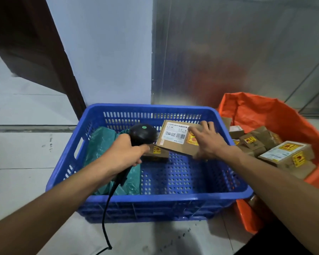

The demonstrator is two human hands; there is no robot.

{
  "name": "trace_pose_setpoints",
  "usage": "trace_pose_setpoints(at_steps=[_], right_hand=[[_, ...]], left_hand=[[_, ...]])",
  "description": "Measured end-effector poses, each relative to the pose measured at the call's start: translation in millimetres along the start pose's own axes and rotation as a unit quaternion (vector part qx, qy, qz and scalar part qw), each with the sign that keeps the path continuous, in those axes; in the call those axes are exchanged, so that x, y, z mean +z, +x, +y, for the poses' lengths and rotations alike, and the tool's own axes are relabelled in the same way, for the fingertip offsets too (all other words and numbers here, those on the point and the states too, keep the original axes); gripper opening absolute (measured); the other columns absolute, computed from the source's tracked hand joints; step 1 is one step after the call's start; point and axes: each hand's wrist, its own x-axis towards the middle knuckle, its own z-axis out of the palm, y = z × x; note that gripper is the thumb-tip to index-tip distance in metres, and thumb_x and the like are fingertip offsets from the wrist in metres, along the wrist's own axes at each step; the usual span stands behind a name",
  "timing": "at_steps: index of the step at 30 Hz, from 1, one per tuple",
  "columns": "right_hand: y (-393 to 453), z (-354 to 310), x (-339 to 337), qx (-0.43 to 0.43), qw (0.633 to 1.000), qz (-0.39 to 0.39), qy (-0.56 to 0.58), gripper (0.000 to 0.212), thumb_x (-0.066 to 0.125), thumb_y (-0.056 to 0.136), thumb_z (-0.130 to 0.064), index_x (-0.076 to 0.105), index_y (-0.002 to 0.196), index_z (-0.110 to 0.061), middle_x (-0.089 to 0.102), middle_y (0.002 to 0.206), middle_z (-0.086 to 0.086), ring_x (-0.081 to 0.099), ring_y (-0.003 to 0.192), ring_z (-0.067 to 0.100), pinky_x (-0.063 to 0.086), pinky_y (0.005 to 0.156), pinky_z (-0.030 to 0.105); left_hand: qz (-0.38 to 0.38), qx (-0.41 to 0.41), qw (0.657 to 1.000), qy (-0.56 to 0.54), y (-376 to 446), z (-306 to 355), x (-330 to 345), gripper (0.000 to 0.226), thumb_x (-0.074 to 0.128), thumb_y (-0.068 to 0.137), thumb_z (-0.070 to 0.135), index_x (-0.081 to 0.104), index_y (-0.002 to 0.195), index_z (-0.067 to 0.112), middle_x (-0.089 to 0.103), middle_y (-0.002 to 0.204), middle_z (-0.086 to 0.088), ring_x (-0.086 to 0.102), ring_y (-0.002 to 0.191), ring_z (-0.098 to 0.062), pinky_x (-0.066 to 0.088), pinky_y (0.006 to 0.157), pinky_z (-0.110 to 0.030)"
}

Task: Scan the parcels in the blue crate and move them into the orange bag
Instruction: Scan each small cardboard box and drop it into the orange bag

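The blue crate (118, 198) stands on the floor in front of me. My right hand (208, 141) grips a flat cardboard parcel (173, 138) with a white barcode label, tilted up above the crate's floor. My left hand (125, 153) grips a black corded barcode scanner (143, 134), whose head sits just left of the parcel's label. A smaller brown box (157, 153) lies on the crate floor beneath, and a green plastic mailer (103, 144) fills the crate's left side. The orange bag (269, 111) stands open to the right.
Several cardboard boxes (284, 153) with yellow stickers lie in the orange bag. The scanner's cable (107, 208) hangs over the crate's front rim to the floor. A white wall and a metal panel (228, 52) rise behind; a dark door frame (44, 52) stands at the left.
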Motion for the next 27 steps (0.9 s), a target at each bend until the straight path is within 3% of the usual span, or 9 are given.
trace_pose_setpoints(at_steps=[10,14,23,27], right_hand=[[-43,-5,-36,-0.044,0.996,0.067,-0.034,0.107,0.084,0.059,-0.045,0.026,0.147,-0.029,0.021,0.15,0.016,0.02,0.138,0.037,0.043,0.105,0.051],[-51,-10,-49,-0.047,0.995,0.09,-0.015,0.108,0.084,0.062,-0.047,0.022,0.15,-0.032,0.018,0.152,0.013,0.016,0.141,0.034,0.044,0.104,0.05],[-50,-24,-33,-0.026,0.992,0.116,0.038,0.105,0.085,0.062,-0.047,0.028,0.148,-0.027,0.017,0.153,0.01,0.012,0.139,0.029,0.046,0.104,0.047],[-45,-26,-27,-0.038,0.991,0.124,0.036,0.102,0.084,0.064,-0.045,0.028,0.147,-0.027,0.019,0.151,0.007,0.015,0.138,0.028,0.05,0.099,0.044]], left_hand=[[-0.005,0.019,1.0,0.004,-14,6,0,0.01,0.068,0.09,0.016,0.069,0.088,0.006,0.068,0.076,-0.014,0.062,0.063,-0.019,0.052,0.065,-0.034],[-0.004,0.03,0.999,0.011,-15,9,1,0.009,0.068,0.09,0.013,0.067,0.081,0.011,0.065,0.065,-0.008,0.06,0.056,-0.014,0.049,0.058,-0.026],[-0.036,0.06,0.998,0.005,-13,8,6,0.009,0.064,0.092,0.011,0.068,0.084,0.012,0.066,0.077,-0.012,0.061,0.061,-0.015,0.048,0.061,-0.028],[-0.042,0.068,0.997,0.002,-7,6,10,0.004,0.066,0.091,0.012,0.069,0.089,0.013,0.072,0.088,-0.024,0.062,0.062,-0.017,0.05,0.065,-0.032]])
